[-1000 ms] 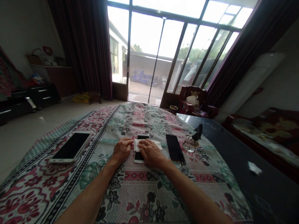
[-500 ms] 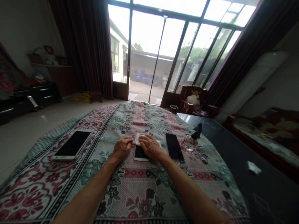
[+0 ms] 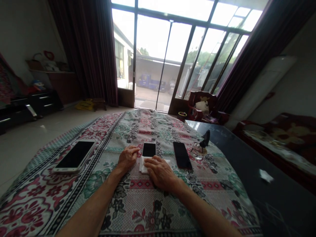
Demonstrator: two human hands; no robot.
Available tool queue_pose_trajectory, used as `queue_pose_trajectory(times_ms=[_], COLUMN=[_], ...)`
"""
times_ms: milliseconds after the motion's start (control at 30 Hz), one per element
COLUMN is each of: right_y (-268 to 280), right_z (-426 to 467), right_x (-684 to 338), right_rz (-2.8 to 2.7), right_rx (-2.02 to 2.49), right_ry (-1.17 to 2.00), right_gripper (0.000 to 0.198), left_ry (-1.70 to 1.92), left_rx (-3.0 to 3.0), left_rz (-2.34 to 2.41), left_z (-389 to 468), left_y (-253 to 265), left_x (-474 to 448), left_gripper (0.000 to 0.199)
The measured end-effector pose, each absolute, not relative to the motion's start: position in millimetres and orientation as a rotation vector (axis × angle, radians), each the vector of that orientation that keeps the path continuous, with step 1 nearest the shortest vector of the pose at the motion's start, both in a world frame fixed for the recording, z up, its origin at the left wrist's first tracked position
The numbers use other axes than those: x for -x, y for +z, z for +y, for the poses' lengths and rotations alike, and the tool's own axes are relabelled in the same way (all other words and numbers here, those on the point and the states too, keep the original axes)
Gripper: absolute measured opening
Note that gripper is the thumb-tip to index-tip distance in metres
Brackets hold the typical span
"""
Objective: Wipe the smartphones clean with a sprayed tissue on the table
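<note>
A white-framed smartphone with a dark screen lies in front of me on the patterned cloth. My right hand lies over its near half, fingers pressing a folded white tissue against it. The near end of the phone is hidden under hand and tissue. My left hand rests curled closed on the cloth, its fingertips close beside the phone's left edge. Whether they touch the phone or hold anything is hidden.
A larger white phone lies at left. To the right are a dark phone and a clear spray bottle with a black nozzle. A crumpled white piece sits on the dark tabletop. Glass doors stand beyond.
My right hand has drawn the tissue down the phone towards me, uncovering the phone's far half. The left hand has stayed beside the phone. The view has shifted slightly.
</note>
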State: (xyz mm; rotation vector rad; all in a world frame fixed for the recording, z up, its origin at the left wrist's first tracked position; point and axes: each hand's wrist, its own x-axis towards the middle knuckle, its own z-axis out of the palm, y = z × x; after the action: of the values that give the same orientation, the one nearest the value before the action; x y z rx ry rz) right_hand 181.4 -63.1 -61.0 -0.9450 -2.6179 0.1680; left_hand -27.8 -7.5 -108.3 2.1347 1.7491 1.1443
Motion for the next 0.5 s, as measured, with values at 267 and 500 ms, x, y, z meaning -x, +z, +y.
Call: queue_pose_trajectory(times_ms=[267, 500], right_y=[-66, -75], right_z=[10, 56], right_x=[-167, -163], right_rz=[-2.524, -2.402], right_rx=[1.168, 1.190], right_ry=[0.134, 0.348], right_gripper=[0.034, 0.035], left_ry=[1.093, 0.733], left_rx=[-2.133, -2.153], left_rz=[1.754, 1.917], left_z=[-8, -29], left_y=[-106, -79], left_x=[29, 13], left_gripper=[0.034, 0.041])
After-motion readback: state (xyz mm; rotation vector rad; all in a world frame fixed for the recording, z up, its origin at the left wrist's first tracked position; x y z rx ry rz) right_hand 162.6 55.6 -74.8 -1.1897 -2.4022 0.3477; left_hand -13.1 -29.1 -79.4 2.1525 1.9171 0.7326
